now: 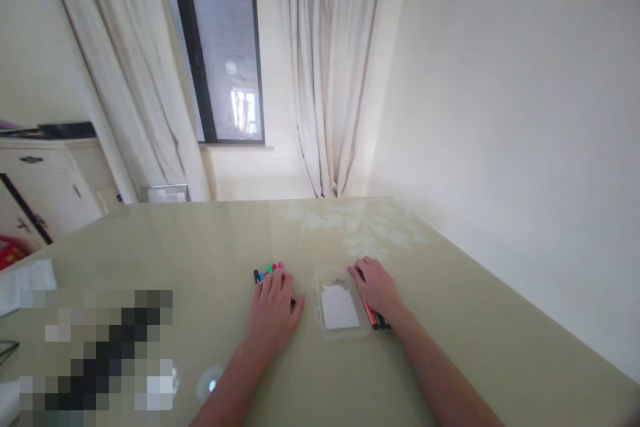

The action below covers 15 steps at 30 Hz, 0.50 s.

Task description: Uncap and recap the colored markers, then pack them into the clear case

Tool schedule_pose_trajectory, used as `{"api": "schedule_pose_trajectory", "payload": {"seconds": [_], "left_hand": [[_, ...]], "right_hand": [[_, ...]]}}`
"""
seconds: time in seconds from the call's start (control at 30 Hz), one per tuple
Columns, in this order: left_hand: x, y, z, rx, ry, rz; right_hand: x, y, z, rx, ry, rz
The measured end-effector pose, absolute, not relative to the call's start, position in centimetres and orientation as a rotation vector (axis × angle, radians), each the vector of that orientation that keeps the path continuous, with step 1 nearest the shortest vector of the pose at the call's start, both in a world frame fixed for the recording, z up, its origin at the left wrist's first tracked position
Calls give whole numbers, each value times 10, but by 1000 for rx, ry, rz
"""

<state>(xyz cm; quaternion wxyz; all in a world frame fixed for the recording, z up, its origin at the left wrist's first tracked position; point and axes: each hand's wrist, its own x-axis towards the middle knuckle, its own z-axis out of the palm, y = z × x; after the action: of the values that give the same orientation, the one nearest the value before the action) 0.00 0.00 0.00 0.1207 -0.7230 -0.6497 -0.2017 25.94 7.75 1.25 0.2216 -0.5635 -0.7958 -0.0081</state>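
My left hand (273, 307) lies palm down over a group of markers, its fingers stretched out and thumb apart. Coloured caps (270, 269) in black, blue, green, red and pink stick out beyond its fingertips. My right hand (376, 285) has its fingers curled over several markers, with red and black barrels (373, 315) showing below it. These markers lie along the right side of a clear plastic case (330, 333). Inside the case is a white card or paper piece (340, 307), with small dark marks above it. My right fingertips are hidden in part.
The pale green glossy table (200, 247) runs to a white wall on the right. White papers (30, 283) and a pixelated patch (100, 353) are at the left. Beyond stand a white cabinet (55, 173), curtains (335, 67) and a window (225, 47).
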Motion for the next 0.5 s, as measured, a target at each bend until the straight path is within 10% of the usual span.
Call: {"api": "schedule_pose_trajectory", "payload": {"seconds": [0.5], "left_hand": [[-29, 15, -2, -2208, -1913, -748]], "right_hand": [[259, 81, 7, -1541, -2195, -26]]}}
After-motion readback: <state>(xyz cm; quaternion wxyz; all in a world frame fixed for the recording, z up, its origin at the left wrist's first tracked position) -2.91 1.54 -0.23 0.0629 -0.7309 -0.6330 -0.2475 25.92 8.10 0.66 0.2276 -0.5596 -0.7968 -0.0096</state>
